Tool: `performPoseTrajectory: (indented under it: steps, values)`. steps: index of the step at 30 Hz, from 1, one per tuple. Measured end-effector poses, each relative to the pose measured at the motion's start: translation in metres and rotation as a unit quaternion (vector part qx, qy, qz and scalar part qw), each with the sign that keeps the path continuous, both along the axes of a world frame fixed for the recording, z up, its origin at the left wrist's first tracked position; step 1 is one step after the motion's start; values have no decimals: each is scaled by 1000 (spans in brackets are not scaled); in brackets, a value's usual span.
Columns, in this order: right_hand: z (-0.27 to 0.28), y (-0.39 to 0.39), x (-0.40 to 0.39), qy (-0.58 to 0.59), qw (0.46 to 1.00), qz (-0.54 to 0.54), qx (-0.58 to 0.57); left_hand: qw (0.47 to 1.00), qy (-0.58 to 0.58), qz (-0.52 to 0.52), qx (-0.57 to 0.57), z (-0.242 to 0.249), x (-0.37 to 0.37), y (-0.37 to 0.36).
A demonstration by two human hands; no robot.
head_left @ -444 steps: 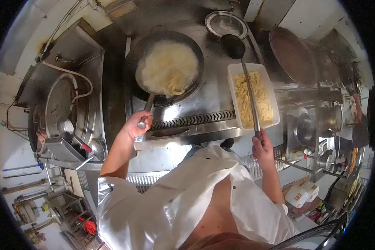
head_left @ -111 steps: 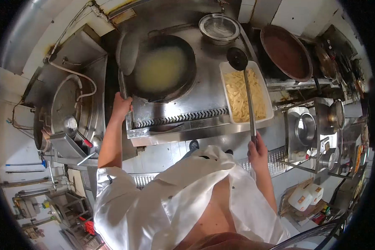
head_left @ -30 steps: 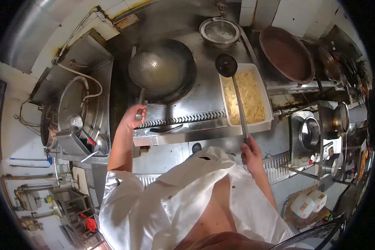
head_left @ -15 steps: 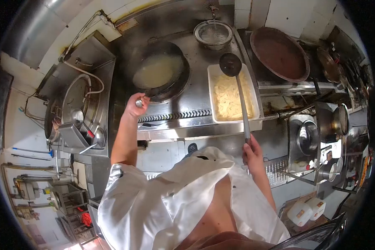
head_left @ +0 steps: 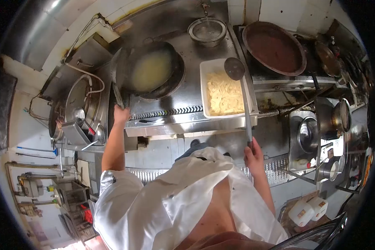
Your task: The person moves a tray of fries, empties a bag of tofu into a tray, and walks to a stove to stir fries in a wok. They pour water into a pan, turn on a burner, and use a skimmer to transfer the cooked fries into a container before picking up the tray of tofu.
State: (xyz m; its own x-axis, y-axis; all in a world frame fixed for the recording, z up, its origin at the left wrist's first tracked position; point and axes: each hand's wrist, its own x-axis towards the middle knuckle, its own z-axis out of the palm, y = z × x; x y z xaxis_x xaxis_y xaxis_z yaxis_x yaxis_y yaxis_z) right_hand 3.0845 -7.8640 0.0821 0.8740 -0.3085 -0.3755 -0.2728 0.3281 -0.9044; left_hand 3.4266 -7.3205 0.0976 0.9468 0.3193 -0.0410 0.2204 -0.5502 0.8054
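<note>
My left hand (head_left: 121, 113) is closed round the handle of a dark strainer (head_left: 120, 68), whose round head stands on edge left of the wok. The black wok (head_left: 171, 56) sits on the burner and holds pale yellowish liquid (head_left: 152, 71). My right hand (head_left: 253, 152) grips the lower end of a long ladle (head_left: 248, 121). Its dark bowl (head_left: 235, 68) hangs over the right edge of a white rectangular tub (head_left: 204, 93) filled with pale yellow strips (head_left: 225, 93).
A round sieve over a pot (head_left: 207, 31) sits under a tap at the back. A wide pan of reddish-brown contents (head_left: 275, 48) stands at the right rear. A large pot (head_left: 77, 100) is on the left, and white jugs (head_left: 301, 213) stand at the lower right.
My left hand has moved left and down from beside the wok, and the strainer's head now shows at the wok's left. The ladle has shifted slightly right over the tub.
</note>
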Motion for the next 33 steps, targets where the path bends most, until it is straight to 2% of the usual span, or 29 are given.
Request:
performPoseTrajectory:
  steps: [2,4,6,9,13,15,17,19,20,22,23,25,27,29,31,33]
  values:
    - [3,-2,5,8,1000,2,0,999,8,9,-41,11,-8,-18]
    - [10,-1,12,19,1000,8,1,996,19,22,-81,2,-17,-22]
    - [21,4,21,41,999,2,-7,998,36,24,-48,-22,-25,-21]
    - [20,7,30,30,999,3,9,998,38,4,-48,11,-25,-37]
    - [13,10,42,19,1000,7,15,999,1,5,-51,-5,-40,-31]
    - [19,11,53,24,999,19,21,999,22,-11,30,-35,-46,-9]
    - [25,14,64,32,999,22,3,998,47,-15,25,-19,-49,-11]
    - [27,19,68,45,999,15,-15,994,37,-12,-101,24,-57,-36]
    - [25,20,71,42,999,7,0,993,38,-26,-104,34,-53,-45]
    - [23,24,73,42,999,-14,11,979,22,-6,-202,48,-41,-60]
    - [22,27,75,35,999,-9,13,978,26,-18,-206,51,-29,-67]
    - [27,31,77,30,999,-13,8,920,64,-49,-383,56,1,-82]
    - [35,35,78,21,999,-24,18,895,96,-55,-432,54,46,-107]
    - [52,41,75,45,998,-47,-5,775,214,-126,-582,45,93,-136]
    - [57,45,70,68,994,-79,-27,688,237,-123,-675,39,132,-194]
    - [52,47,55,48,990,-117,-57,614,300,-147,-715,15,185,-251]
